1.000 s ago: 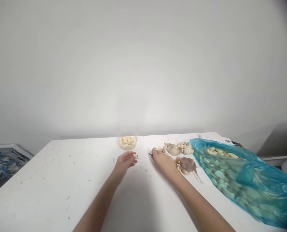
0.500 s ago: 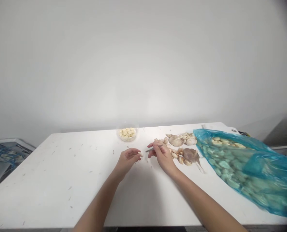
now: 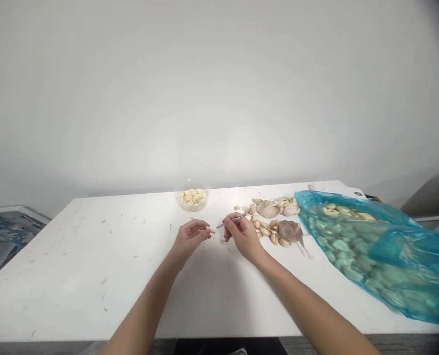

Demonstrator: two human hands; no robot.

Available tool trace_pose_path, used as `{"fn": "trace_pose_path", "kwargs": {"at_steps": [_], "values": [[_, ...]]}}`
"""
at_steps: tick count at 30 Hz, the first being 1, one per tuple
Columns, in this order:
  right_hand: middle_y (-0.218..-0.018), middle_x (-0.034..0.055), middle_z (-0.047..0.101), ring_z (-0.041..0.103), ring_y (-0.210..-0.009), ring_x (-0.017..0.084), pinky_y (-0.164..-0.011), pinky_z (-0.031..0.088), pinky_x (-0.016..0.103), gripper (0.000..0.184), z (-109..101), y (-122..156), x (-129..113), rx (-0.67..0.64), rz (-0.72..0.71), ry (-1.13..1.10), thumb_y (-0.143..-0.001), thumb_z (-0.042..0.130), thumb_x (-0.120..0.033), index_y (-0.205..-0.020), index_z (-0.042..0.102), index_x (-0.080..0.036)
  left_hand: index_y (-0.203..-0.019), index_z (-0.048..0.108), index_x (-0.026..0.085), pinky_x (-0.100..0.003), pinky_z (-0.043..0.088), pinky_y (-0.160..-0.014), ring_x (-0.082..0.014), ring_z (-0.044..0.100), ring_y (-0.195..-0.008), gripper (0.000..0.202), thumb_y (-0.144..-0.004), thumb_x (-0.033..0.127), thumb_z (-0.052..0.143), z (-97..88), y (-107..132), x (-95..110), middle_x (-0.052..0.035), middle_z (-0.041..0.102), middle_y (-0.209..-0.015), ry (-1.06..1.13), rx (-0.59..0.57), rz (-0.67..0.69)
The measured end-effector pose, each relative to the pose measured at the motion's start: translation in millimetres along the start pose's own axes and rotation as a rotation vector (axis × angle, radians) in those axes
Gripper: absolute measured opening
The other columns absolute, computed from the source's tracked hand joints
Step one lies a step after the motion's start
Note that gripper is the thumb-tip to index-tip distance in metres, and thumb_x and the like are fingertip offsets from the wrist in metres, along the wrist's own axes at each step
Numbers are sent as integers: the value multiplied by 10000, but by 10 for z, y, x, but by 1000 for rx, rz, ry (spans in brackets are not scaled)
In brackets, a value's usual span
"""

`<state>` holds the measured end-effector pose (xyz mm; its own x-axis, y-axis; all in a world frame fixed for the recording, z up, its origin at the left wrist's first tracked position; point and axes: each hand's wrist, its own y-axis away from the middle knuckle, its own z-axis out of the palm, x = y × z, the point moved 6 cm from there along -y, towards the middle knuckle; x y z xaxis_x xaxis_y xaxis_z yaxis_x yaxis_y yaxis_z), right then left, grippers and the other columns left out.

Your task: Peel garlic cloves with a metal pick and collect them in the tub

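My left hand [image 3: 190, 237] is pinched on a small garlic clove [image 3: 211, 230] just above the white table [image 3: 75, 276]. My right hand [image 3: 241, 234] is closed on a thin metal knife [image 3: 227, 222] whose tip points left toward the clove. The two hands sit close together near the middle of the table. A pile of unpeeled garlic bulbs and cloves [image 3: 276, 219] lies just right of my right hand. A small clear bowl of peeled cloves [image 3: 192, 198] stands behind the hands.
A blue plastic bag [image 3: 371, 246] full of garlic lies across the right side of the table. Bits of garlic skin are scattered over the tabletop. A low surface with blue items [image 3: 5, 231] sits beyond the left edge. A plain wall stands behind.
My right hand picked the knife up off the table by the garlic pile and brought it left toward the clove in my left hand. The camera tilted slightly up.
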<state>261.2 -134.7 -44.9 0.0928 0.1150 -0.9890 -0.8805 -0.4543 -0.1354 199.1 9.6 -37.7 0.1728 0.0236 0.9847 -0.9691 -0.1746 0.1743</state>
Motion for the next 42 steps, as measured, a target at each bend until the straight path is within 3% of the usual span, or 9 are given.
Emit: {"fn": "trace_pose_path", "kwargs": {"at_steps": [4, 7, 9, 12, 16, 22, 31, 42], "values": [[-713, 33, 545, 522, -670, 119, -660, 405, 264, 369, -23, -15, -72, -11, -133, 311, -930, 340, -445, -775, 497, -149, -942, 579, 106, -331, 479, -852, -178, 624, -846, 359, -724, 368, 692, 12, 4, 22, -97, 622, -931, -3, -13, 18], [-739, 19, 544, 499, -678, 122, -661, 380, 260, 296, 21, 7, -109, -82, -150, 505, -935, 316, -368, -967, 525, -161, -967, 586, 114, -345, 476, -873, -190, 628, -874, 356, -739, 372, 678, 2, -2, -5, -102, 631, -944, -16, -18, 30], [-750, 6, 540, 485, -656, 121, -618, 364, 250, 285, 45, 30, -107, -123, -113, 569, -925, 334, -362, -1090, 466, -170, -982, 591, 117, -352, 475, -877, -191, 628, -879, 353, -751, 373, 666, -7, -8, -22, -104, 636, -947, -20, -18, 53], [-768, 0, 554, 473, -627, 119, -575, 329, 247, 239, 62, 58, -93, -155, -63, 695, -923, 339, -371, -1029, 437, -180, -985, 599, 118, -342, 481, -861, -187, 629, -871, 344, -751, 362, 665, -18, -13, -31, -98, 645, -919, -30, -6, 90], [-866, 12, 590, 505, -700, 123, -595, 311, 252, 181, 87, 78, -126, -171, -163, 873, -916, 390, -331, -932, 503, -191, -965, 607, 120, -312, 490, -825, -179, 629, -856, 324, -736, 339, 678, -24, -11, -17, -92, 661, -877, -44, 16, 127], [-866, 20, 604, 531, -719, 120, -623, 343, 246, 199, 90, 108, -173, -131, -330, 894, -914, 432, -337, -923, 558, -183, -938, 606, 126, -315, 505, -805, -181, 624, -843, 290, -756, 344, 662, -38, 2, 25, -87, 651, -870, -149, 45, 233], [-882, 37, 624, 579, -754, 137, -624, 377, 245, 267, 102, 126, -173, -109, -376, 919, -933, 395, -356, -946, 596, -182, -928, 626, 136, -306, 512, -847, -160, 608, -866, 198, -796, 283, 613, -13, 58, 122, -75, 626, -927, -323, 109, 463], [-864, 40, 631, 598, -737, 146, -593, 366, 249, 310, 122, 141, -155, -111, -426, 980, -954, 335, -336, -953, 601, -176, -920, 634, 151, -307, 512, -831, -164, 608, -856, 184, -797, 284, 603, -5, 77, 162, -72, 635, -927, -379, 141, 489]]}}
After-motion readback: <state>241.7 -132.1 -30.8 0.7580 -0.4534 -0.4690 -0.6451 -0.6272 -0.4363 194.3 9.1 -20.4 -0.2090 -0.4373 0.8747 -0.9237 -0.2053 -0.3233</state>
